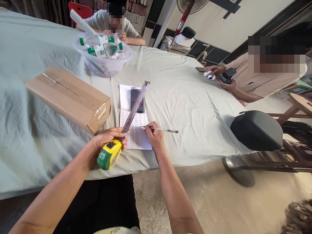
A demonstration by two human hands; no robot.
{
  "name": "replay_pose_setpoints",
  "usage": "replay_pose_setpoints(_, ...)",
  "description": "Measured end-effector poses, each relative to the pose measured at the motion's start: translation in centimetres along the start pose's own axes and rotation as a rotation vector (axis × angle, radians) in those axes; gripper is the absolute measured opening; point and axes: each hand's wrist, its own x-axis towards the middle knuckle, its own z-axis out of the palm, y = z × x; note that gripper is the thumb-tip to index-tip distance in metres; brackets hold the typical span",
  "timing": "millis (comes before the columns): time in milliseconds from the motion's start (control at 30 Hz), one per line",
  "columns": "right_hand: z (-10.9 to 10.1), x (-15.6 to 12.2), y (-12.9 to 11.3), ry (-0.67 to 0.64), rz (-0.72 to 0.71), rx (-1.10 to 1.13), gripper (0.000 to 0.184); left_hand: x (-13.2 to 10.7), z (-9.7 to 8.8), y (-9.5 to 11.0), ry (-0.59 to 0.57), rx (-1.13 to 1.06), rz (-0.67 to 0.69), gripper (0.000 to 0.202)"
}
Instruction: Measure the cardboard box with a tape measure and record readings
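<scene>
Tape measure [109, 156], green and yellow, located at the near edge of the cloth-covered worktop [190, 110], in the left hand [112, 137]. That hand is closed around it where the blade leaves the case, thumb on the blade. The blade [130, 119] is drawn out and runs diagonally across the open notebook [144, 143], its hooked end past the upper right corner. Whether the blade touches the paper cannot be determined.

The right hand [155, 137] holds a slim pen [169, 130] between thumb and fingers, tip over the lower page, which bears columns of small written marks. A dark, pixelated patch covers part of the upper page.

Left of the notebook, just beside it, lies a taped cardboard box [65, 97]. Farther back stands a translucent basin [106, 70] containing plastic bottles with green caps.

A person in a grey shirt [131, 30] sits at the far side. Another person in a light shirt [254, 85], at the right, holds a dark device [227, 76]. A black padded seat [257, 130] stands by the right edge.
</scene>
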Motion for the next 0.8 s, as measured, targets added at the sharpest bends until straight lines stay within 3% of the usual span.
replay_pose_setpoints(133, -0.1, 0.0, 0.1, 0.001, -0.012, 0.030, 0.013, -0.1, 0.3, 0.1, 0.009, 0.005, -0.006, 0.013)
replay_pose_setpoints(267, -0.1, 0.1, 0.3, 0.143, 0.059, 0.215, 0.011, -0.4, 1.0, 0.2, 0.060, 0.002, 0.001, 0.025)
replay_pose_setpoints(367, -0.1, 0.3, 0.4, 0.202, 0.115, 0.312, 0.008, -0.6, 1.2, 0.2, 0.086, 0.032, 0.013, 0.020)
replay_pose_setpoints(800, -0.2, 0.7, 0.7, 0.182, 0.226, 0.420, 0.024, -2.2, 0.7, -0.2, -0.044, 0.075, 0.195, 0.010)
